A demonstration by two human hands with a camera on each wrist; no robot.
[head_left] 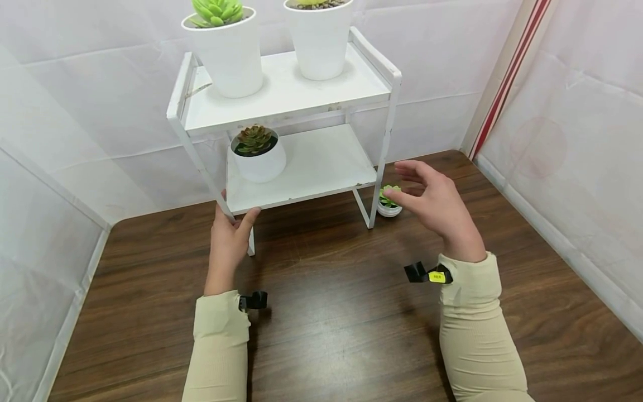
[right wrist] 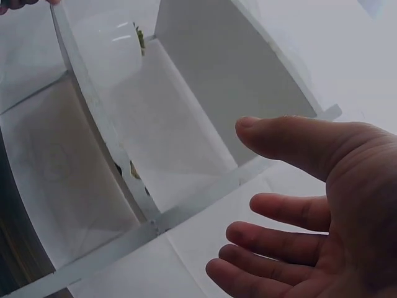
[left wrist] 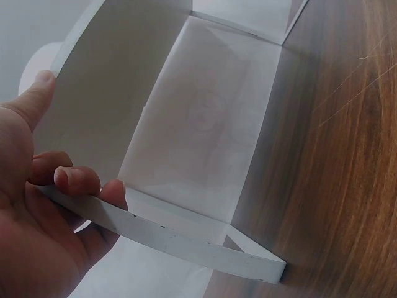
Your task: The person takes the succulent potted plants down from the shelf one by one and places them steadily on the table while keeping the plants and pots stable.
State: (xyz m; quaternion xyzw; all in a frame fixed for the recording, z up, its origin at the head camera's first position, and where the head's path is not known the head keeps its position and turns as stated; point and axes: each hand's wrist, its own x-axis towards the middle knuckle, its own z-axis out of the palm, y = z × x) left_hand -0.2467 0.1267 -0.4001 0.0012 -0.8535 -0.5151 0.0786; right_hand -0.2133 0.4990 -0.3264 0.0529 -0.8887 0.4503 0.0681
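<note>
Flanking the brown table point(head_left: 326, 335), white sheeting point(head_left: 432, 50) hangs behind the shelf point(head_left: 326, 162).

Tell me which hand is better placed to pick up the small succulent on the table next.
Likely the right hand: it hovers open and empty near the small succulent. The left hand grips the white two-tier shelf at its opposite end.

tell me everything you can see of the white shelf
The white shelf is a roughly upright two-tier rack: flat boards in a slim frame that looks like painted metal, with chipped, marked edges. Two white pots stand on its upper tier, a rounded pot at the lower tier's left. The left hand grips its lower front left corner. Whether every foot touches the wooden table is unclear.
</note>
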